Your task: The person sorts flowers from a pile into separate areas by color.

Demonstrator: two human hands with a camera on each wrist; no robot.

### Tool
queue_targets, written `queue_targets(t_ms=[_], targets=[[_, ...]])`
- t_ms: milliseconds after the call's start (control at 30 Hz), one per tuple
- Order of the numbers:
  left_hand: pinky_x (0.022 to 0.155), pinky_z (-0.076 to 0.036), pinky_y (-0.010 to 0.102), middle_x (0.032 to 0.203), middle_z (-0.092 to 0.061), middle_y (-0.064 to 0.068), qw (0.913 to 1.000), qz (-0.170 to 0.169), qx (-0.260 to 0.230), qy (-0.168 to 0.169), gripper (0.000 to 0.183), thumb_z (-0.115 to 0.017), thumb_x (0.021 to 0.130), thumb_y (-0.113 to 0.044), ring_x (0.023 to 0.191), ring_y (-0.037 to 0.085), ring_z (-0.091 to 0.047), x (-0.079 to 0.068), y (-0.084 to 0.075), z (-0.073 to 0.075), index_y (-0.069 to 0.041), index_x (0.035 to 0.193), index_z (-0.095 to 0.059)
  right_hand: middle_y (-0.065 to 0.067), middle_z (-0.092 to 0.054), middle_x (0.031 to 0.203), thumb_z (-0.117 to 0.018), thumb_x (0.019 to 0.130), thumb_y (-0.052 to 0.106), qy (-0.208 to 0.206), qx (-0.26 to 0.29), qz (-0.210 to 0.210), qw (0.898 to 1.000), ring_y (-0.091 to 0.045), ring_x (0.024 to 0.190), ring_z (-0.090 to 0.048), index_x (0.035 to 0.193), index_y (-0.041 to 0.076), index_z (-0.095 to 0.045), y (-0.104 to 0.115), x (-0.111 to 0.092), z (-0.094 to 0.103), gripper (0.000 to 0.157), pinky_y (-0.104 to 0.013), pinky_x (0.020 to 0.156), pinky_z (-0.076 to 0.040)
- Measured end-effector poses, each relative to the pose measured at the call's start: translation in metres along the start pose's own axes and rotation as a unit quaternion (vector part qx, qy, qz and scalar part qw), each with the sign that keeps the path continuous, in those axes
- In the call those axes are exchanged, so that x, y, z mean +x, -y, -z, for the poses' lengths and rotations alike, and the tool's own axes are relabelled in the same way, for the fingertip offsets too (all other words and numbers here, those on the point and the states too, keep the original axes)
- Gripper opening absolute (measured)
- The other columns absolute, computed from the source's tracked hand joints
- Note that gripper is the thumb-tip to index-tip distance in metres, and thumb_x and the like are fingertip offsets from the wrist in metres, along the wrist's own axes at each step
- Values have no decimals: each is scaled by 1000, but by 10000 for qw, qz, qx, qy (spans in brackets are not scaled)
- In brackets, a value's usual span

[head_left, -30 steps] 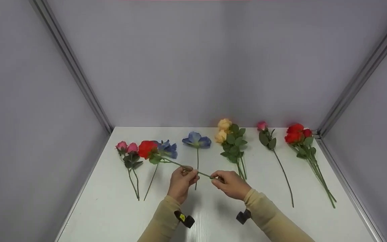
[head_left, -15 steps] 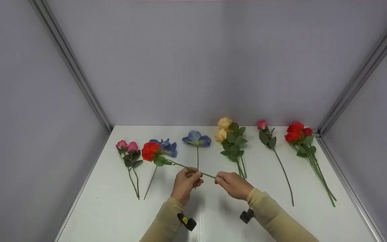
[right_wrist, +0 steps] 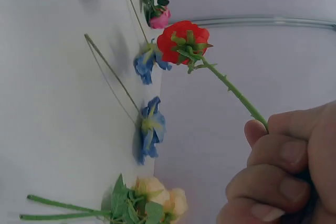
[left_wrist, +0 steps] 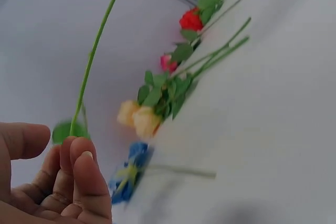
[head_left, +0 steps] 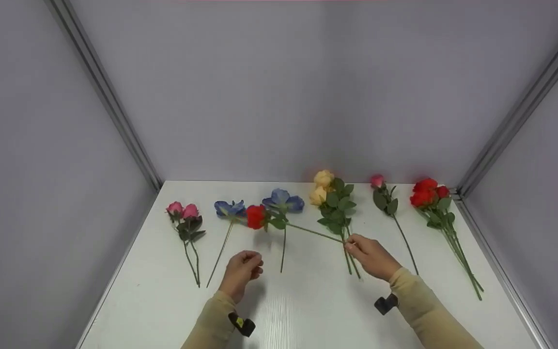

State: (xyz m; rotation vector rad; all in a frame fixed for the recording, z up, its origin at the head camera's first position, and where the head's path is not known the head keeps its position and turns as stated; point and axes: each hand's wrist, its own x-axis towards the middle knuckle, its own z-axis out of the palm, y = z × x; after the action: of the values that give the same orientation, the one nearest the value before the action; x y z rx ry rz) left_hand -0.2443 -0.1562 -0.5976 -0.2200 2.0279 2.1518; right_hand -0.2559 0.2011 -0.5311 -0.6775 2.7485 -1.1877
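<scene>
My right hand (head_left: 373,257) grips the lower stem of a red rose (head_left: 255,217), which is raised above the table with its bloom pointing left. In the right wrist view the fingers (right_wrist: 278,150) curl round the thorny green stem (right_wrist: 233,90) below the red bloom. My left hand (head_left: 242,272) hovers above the table, apart from the rose in the head view, with its fingers loosely bent and nothing in them. In the left wrist view the green stem (left_wrist: 97,45) runs behind the fingertips, and the thumb stands away from them.
On the white table (head_left: 133,300) lie two pink roses (head_left: 190,211), two blue flowers (head_left: 279,199), yellow roses (head_left: 324,179), a single pink rose (head_left: 378,181) and a red bunch (head_left: 424,191). Grey walls (head_left: 279,97) enclose the back and sides.
My left hand has let go of the stem and moved left. The right hand has carried the red rose to the right, its bloom shifting from one blue flower toward the other.
</scene>
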Motion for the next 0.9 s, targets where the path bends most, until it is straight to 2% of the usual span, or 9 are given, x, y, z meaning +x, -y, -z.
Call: queue_targets(t_ms=[100,200,267,367,467,700,900], targets=[[77,-51,38,98,-62,14,9985,-123,418,-322,28,-59,96,-19,84,23,-61,0,1,23,4,112,-57,0,-59,89,-45,103,30,-225,51,-155,9996,-18,77,-51,105,14,-59,-13,-6,18,21,-37,70,-43],[72,-50,34,94,-63,11,9910,-303,1026,-803,23,-59,96,-19,83,22,-61,2,2,46,1,107,-60,-3,-55,86,-45,103,29,-456,147,-389,9981,-19,76,-48,106,11,-59,-25,-12,35,23,-36,68,-40],[70,-48,33,92,-62,11,9803,-433,1521,-1184,20,-60,95,-18,81,21,-59,5,4,62,0,104,-61,-4,-53,85,-45,103,30,-625,213,-587,9961,-20,78,-48,108,9,-58,-34,-17,46,26,-35,68,-40],[67,-44,31,88,-61,8,9562,-611,2271,-1742,18,-61,94,-18,79,20,-56,9,5,83,-1,101,-63,-7,-54,90,-43,104,32,-893,273,-844,9920,-23,83,-49,112,5,-57,-47,-27,62,31,-36,69,-40],[70,-44,35,91,-61,10,9378,-640,2718,-2065,19,-59,94,-18,82,23,-55,11,9,102,-1,101,-63,-10,-55,93,-40,104,34,-1161,269,-1064,9872,-24,86,-50,117,2,-55,-60,-37,76,37,-36,72,-41],[79,-46,44,102,-61,17,9287,-185,2963,-2220,25,-55,96,-20,93,29,-57,17,33,131,2,107,-60,-13,-50,97,-30,105,39,-1601,48,-1654,9731,-20,85,-48,129,-3,-44,-95,-65,110,51,-32,70,-42],[79,-46,45,104,-61,19,9227,203,3169,-2188,33,-56,96,-25,94,31,-59,19,54,144,3,111,-59,-18,-53,100,-23,105,38,-2083,-211,-2071,9557,-19,80,-48,137,-6,-33,-129,-89,128,56,-33,65,-41]])
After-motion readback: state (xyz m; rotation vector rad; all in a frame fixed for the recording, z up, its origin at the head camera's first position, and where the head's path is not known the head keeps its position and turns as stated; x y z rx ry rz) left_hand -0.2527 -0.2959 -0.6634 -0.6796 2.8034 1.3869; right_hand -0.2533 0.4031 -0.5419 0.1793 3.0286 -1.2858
